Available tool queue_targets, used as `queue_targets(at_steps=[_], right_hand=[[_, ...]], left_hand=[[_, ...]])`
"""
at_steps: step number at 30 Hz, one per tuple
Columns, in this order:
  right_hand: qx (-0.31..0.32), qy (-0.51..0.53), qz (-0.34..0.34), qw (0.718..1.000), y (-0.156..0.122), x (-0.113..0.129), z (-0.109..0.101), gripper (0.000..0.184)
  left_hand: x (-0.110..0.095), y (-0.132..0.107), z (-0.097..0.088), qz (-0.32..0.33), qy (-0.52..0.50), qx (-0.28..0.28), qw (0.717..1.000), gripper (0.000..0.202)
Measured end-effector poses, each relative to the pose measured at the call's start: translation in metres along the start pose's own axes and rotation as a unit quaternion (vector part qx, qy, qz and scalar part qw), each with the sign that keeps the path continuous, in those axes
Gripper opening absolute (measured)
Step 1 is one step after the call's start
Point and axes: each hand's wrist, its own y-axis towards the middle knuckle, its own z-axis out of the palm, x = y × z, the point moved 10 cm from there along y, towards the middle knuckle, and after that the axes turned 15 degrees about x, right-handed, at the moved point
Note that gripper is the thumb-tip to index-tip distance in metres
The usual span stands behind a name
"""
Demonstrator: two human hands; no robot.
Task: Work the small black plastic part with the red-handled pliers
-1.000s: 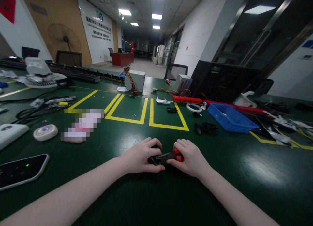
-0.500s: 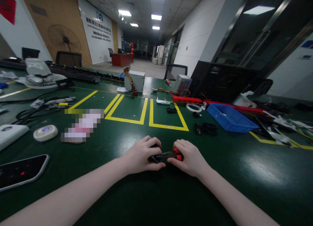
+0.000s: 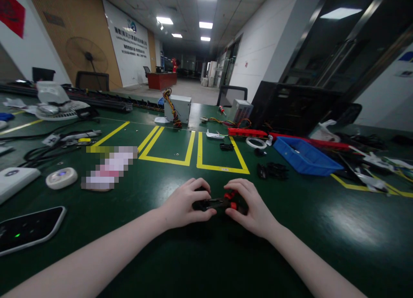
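Just above the green table, near its front middle, my right hand (image 3: 253, 205) is curled around the red-and-black handles of pliers (image 3: 222, 202). The jaws point left toward my left hand (image 3: 189, 204). Between its thumb and fingers, my left hand pinches a small black part (image 3: 201, 204), which the plier jaws reach. Much of this part is covered by the fingers, so its kind cannot be made out.
A blue tray (image 3: 306, 156) stands at right, beside black cables (image 3: 272, 170). Power supplies (image 3: 178, 109) sit at the back. At left are a dark-screened device (image 3: 30, 229), a white round-cornered gadget (image 3: 61, 177) and tangled cables (image 3: 38, 154). Yellow tape (image 3: 164, 159) marks the tabletop.
My right fingers have loosened and spread around the plier handles, which now sit further apart. My left hand has moved slightly left. The light on the dark-screened device turned from red to green.
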Motion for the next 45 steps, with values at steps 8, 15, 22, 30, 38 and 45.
queue_targets(at_steps=[8, 15, 22, 30, 38, 45], right_hand=[[0.067, -0.086, 0.017, 0.994, -0.016, -0.027, 0.008, 0.076], [-0.010, -0.104, 0.034, 0.994, -0.027, -0.034, 0.000, 0.052], [-0.060, -0.157, 0.047, 0.985, -0.033, -0.025, -0.013, 0.052], [-0.108, -0.228, 0.057, 0.966, -0.039, -0.018, -0.023, 0.053], [-0.124, -0.237, -0.008, 0.963, -0.044, -0.005, -0.027, 0.054], [-0.107, -0.269, -0.060, 0.955, -0.045, 0.010, -0.021, 0.063]], left_hand=[[0.006, 0.000, -0.003, 0.006, -0.031, -0.020, 0.999, 0.012], [0.007, -0.001, -0.008, -0.006, -0.099, -0.032, 0.995, 0.010], [0.008, -0.002, -0.008, -0.007, -0.156, -0.021, 0.987, 0.016], [0.006, -0.001, 0.000, 0.010, -0.156, 0.022, 0.987, 0.036], [0.012, -0.001, -0.001, 0.009, -0.145, -0.011, 0.989, 0.042], [0.011, -0.002, -0.007, 0.002, -0.112, -0.033, 0.993, 0.030]])
